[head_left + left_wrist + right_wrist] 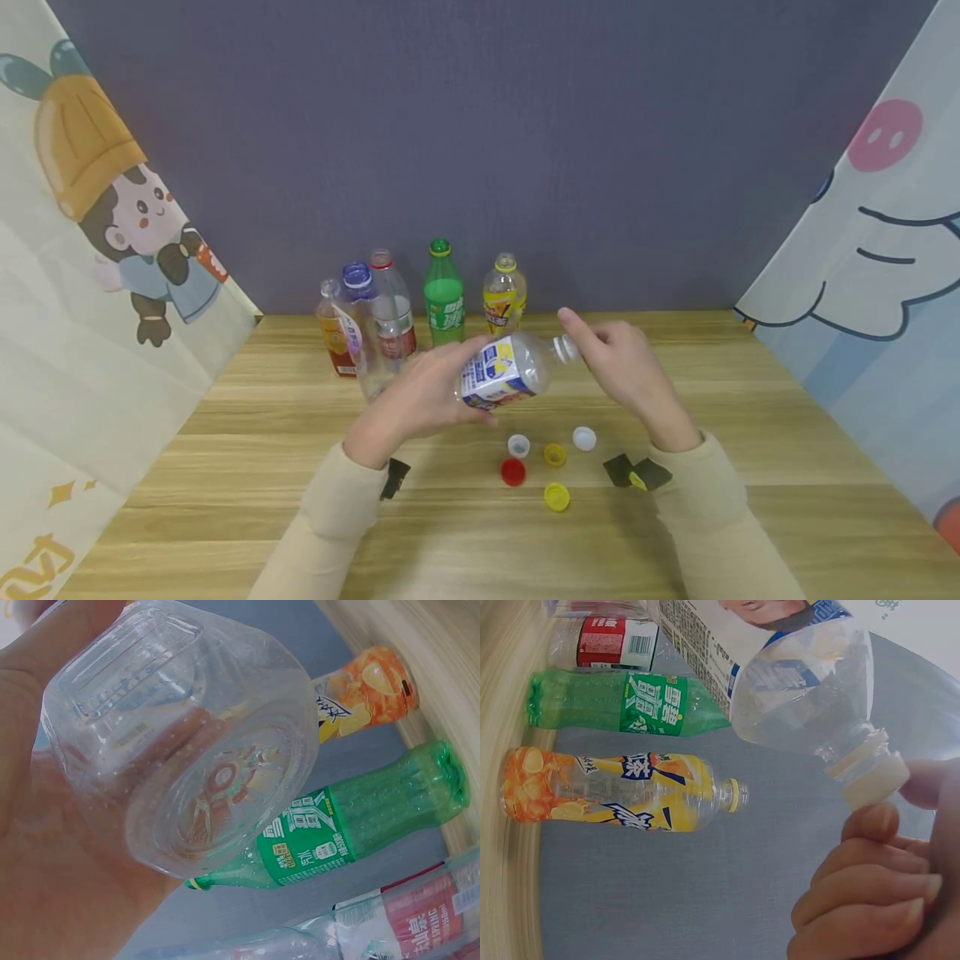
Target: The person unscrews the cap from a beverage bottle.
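My left hand [420, 390] grips the body of a clear plastic bottle [498, 372] with a white, blue and yellow label. It is held above the table, tilted, its neck pointing right. The bottle's clear base [225, 787] faces the left wrist camera. At the neck, my right hand [626, 360] pinches a white cap [876, 782] between thumb and forefinger, the other fingers curled below. The cap sits at the bottle's mouth; how tightly it is seated cannot be told.
Behind stand uncapped bottles: a green bottle [444, 296], a yellow-labelled bottle [504, 300], a red-ringed clear bottle [392, 308], a blue-necked bottle [360, 287] and an orange-labelled bottle [333, 333]. A red cap [513, 472], two yellow caps [557, 497] and two white caps [584, 438] lie in front.
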Action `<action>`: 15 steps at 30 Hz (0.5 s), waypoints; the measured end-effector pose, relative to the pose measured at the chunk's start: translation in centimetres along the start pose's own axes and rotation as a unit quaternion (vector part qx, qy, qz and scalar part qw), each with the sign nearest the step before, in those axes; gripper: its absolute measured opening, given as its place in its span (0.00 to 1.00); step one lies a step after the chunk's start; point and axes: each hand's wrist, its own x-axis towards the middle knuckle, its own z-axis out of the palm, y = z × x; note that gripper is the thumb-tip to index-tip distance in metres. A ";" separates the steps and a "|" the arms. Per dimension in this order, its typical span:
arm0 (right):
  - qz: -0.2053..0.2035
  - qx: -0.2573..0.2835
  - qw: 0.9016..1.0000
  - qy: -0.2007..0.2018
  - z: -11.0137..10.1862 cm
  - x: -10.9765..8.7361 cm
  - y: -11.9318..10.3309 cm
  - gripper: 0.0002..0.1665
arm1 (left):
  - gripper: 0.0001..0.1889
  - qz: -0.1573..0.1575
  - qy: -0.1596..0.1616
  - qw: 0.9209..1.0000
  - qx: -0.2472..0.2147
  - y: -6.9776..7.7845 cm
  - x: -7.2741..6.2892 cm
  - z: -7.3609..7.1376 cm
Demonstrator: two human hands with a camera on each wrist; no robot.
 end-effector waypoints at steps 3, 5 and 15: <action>-0.002 0.004 1.000 -0.008 0.0 0.0 -0.1 0.39 | 0.55 0.000 0.002 1.000 -0.001 -0.1 0.0 0.0; -0.007 0.008 1.000 -0.012 0.0 0.0 -0.2 0.39 | 0.55 0.000 0.003 1.000 0.001 -0.1 -0.1 0.0; -0.036 0.022 0.999 -0.011 -0.1 -0.2 -0.3 0.31 | 0.55 0.005 0.006 1.000 0.007 -0.2 -0.1 -0.2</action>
